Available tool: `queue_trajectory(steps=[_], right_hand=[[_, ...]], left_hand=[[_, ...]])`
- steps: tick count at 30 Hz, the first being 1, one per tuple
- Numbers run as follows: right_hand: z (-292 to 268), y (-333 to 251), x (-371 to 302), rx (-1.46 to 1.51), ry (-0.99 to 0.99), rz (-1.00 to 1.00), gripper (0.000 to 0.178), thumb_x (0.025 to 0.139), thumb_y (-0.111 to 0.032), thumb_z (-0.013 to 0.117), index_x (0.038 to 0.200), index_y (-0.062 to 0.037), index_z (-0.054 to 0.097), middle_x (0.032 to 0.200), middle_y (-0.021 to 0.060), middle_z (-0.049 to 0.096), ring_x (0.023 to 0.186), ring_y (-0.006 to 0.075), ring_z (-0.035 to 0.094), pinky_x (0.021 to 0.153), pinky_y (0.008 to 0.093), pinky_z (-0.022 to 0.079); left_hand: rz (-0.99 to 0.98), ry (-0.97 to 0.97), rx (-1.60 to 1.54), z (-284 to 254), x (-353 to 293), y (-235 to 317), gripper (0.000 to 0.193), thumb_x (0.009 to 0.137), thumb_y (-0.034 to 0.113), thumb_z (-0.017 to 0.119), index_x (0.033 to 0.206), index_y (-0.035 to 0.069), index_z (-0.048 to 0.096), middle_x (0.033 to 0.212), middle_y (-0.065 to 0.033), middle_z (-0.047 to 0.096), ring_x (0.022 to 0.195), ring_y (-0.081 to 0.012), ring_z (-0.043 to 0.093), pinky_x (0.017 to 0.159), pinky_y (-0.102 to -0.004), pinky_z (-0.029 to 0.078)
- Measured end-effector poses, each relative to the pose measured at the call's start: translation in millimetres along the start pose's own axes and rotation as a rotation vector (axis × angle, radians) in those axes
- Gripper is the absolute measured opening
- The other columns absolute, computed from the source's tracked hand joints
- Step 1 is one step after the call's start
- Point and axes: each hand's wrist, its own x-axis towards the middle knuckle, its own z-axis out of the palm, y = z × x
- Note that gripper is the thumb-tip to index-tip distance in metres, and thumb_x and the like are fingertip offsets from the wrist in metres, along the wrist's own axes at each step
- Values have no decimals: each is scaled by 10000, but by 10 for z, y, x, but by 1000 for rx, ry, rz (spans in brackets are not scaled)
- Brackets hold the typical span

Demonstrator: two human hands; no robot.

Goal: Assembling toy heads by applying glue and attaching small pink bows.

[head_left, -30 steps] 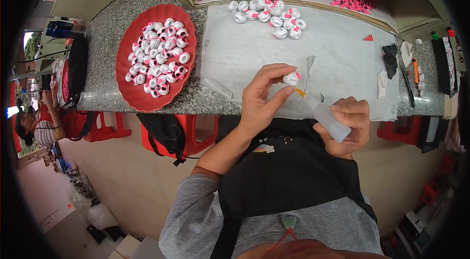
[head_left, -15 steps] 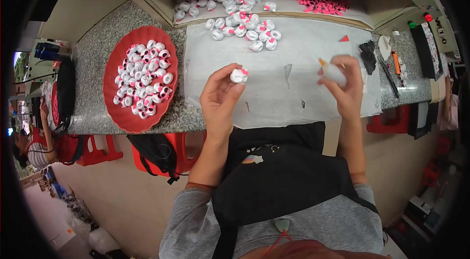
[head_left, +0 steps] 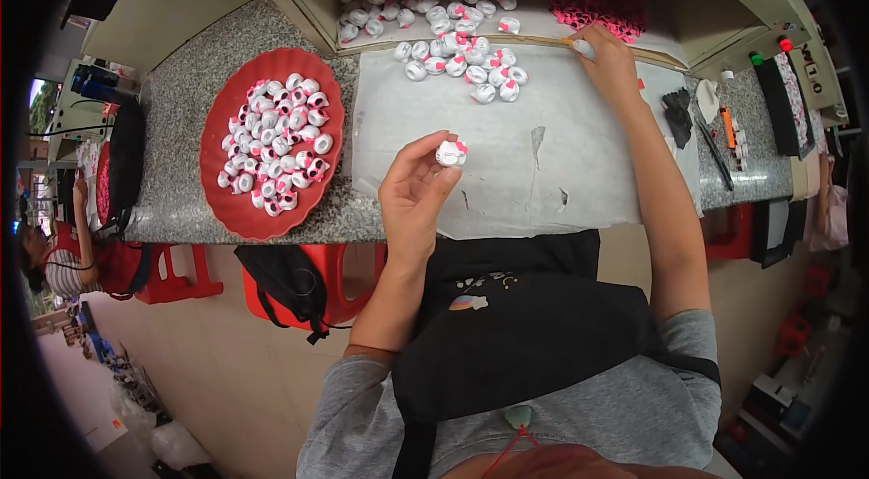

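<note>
Between the thumb and fingers of my left hand [head_left: 413,198] is a small round white figure piece [head_left: 451,154] with pink at its top, held above the pale sheet [head_left: 602,171]. My right hand [head_left: 615,68] is stretched out to the far edge of the sheet. It grips a small white squeeze bottle [head_left: 585,50] with a yellowish tip that points left. Just beyond that hand lies a heap of small pink pieces [head_left: 605,23] on a shelf. More white pieces [head_left: 462,53], several with pink bits, sit at the back of the sheet and on the shelf behind.
To the left stands a red scalloped plate [head_left: 219,121] full of white-and-pink pieces. A black crumpled cloth [head_left: 677,115], an orange marker-like tool [head_left: 728,128] and a dark thin tool [head_left: 715,156] lie at the right. A red stool [head_left: 262,298] holds a black bag [head_left: 285,284].
My right hand has moved away from me with the bottle, from over the sheet to the shelf edge by the pink pieces. My left hand keeps its hold on the white piece.
</note>
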Motion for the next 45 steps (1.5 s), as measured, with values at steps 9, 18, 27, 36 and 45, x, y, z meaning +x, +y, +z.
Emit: queue_trajectory(steps=[9, 18, 27, 36, 45], right_hand=[[-449, -959, -653, 1058, -103, 412, 82, 728, -41, 509, 763, 30, 532, 732, 83, 555, 494, 63, 438, 427, 178, 358], [-203, -1264, -1059, 1363, 120, 544, 82, 690, -17, 586, 742, 16, 532, 703, 61, 545, 551, 79, 473, 456, 182, 377], [-474, -1210, -1139, 1576, 8, 671, 83, 666, 26, 561, 700, -1, 490, 749, 101, 505, 597, 116, 475, 441, 208, 380], [-397, -1335, -1108, 1709, -135, 648, 82, 659, 19, 566, 692, -2, 495, 784, 61, 440, 609, 103, 446, 420, 200, 359], [-351, -1360, -1152, 1688, -101, 609, 120, 661, 6, 599, 742, -10, 513, 774, 41, 459, 587, 75, 446, 451, 176, 347]], left_hand=[[-167, -57, -161, 109, -9, -93, 359, 701, -30, 536, 1044, -15, 429, 998, -131, 498, 949, -209, 483, 830, -309, 372], [-213, -190, -150, 298, -78, -174, 341, 710, -53, 524, 1037, -26, 429, 1031, -117, 474, 987, -174, 450, 832, -276, 368], [-38, -169, 117, 359, -93, -184, 301, 712, -65, 517, 1004, -17, 468, 1026, -116, 475, 914, -151, 483, 769, -252, 411], [158, -199, 361, 350, -100, -204, 303, 672, -85, 527, 963, -2, 517, 1002, -113, 501, 898, -175, 497, 714, -244, 429], [-16, -226, 119, 346, -119, -138, 276, 706, -52, 521, 975, -15, 472, 1040, -174, 472, 908, -186, 493, 782, -263, 384]])
